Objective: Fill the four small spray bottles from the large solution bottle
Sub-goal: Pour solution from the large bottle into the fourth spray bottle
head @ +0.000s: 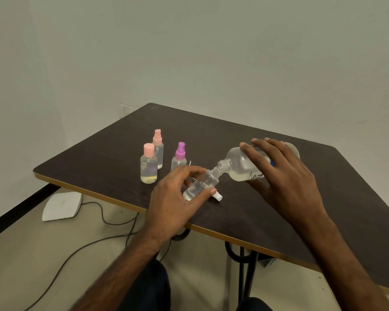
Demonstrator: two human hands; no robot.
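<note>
Partly hidden, blue lettering [255,176] marks large bottle [239,166].

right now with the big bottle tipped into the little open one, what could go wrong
1. The large solution bottle in the right hand meets only the narrow neck of the tilted small bottle; liquid could miss and run onto the table.
2. The left hand holds the small bottle near the table's front edge; a slip might drop it.
3. The loose white cap beside that hand could be knocked off.
</note>
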